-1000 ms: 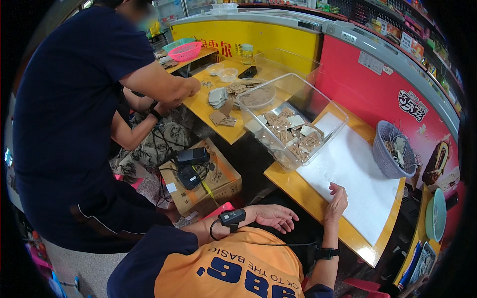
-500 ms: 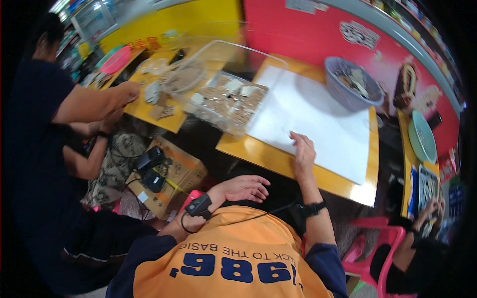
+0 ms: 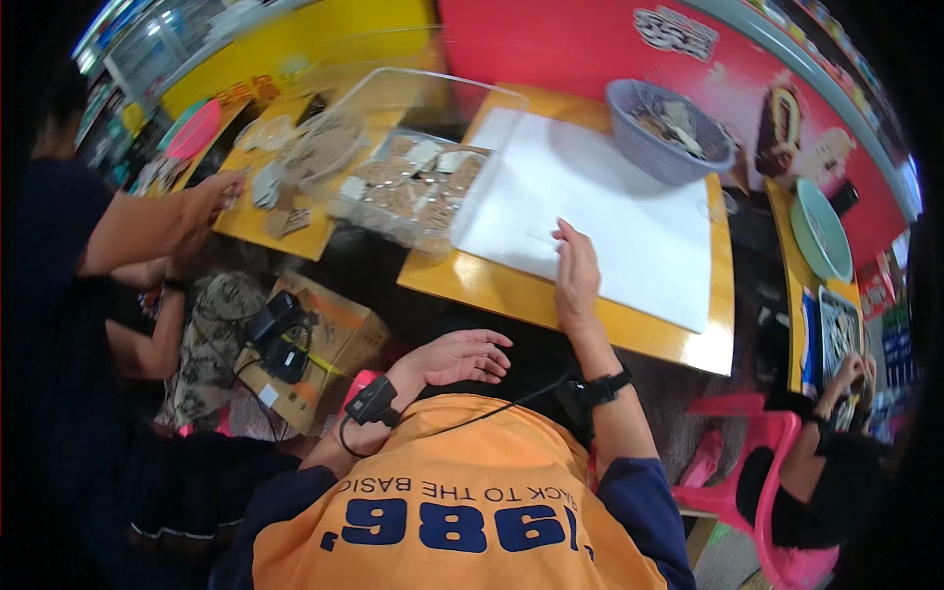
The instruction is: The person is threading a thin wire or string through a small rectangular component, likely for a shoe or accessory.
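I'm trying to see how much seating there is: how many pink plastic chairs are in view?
2. One pink plastic chair stands at lower right, beside the yellow table. A corner of a second pink chair peeks out by the cardboard box. Others may be hidden behind people.

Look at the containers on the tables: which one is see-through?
The clear plastic bin, left of the white sheet, holding flat tan and white pieces. The grey bowl at the sheet's far corner is opaque, as is the green plate.

Orange shirt w/ navy sleeves, black wrist device + cable, black watch
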`<state>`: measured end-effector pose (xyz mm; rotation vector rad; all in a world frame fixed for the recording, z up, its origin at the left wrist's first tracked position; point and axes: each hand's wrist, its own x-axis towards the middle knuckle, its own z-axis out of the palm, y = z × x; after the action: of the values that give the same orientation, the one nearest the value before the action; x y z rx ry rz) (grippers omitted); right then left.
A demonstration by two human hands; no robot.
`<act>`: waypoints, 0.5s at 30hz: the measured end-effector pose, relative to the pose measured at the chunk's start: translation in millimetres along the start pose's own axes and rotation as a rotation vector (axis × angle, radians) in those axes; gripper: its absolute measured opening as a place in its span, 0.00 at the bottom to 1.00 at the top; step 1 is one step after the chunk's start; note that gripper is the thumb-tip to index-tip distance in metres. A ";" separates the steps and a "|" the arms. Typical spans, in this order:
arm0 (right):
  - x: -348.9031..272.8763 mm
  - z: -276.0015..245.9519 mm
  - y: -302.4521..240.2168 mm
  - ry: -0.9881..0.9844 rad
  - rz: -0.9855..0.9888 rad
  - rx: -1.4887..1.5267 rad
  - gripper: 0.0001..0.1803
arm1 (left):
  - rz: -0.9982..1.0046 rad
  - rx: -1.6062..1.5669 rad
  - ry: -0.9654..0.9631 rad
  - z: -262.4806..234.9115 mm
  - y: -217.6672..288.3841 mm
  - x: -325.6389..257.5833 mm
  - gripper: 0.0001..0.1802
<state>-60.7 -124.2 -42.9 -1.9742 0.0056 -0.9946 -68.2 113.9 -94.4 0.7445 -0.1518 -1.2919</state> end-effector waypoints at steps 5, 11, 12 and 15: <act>-6.4 -7.9 10.6 -0.064 0.130 0.018 0.13 | -0.062 0.020 -0.055 2.0 -0.4 7.4 0.18; -6.6 -2.6 6.3 -0.086 0.089 0.060 0.14 | -0.046 0.024 -0.076 -3.1 -4.0 4.6 0.20; -6.8 -2.3 6.5 -0.090 0.089 0.061 0.15 | -0.020 0.019 -0.065 -3.3 -4.0 3.8 0.20; -7.8 -2.2 8.0 -0.091 0.086 0.057 0.16 | -0.048 0.047 -0.087 -3.1 -4.0 5.4 0.20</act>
<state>-64.6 -127.7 -53.1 -1.9489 0.0121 -0.8404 -68.3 110.0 -100.7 0.7364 -0.2361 -1.3710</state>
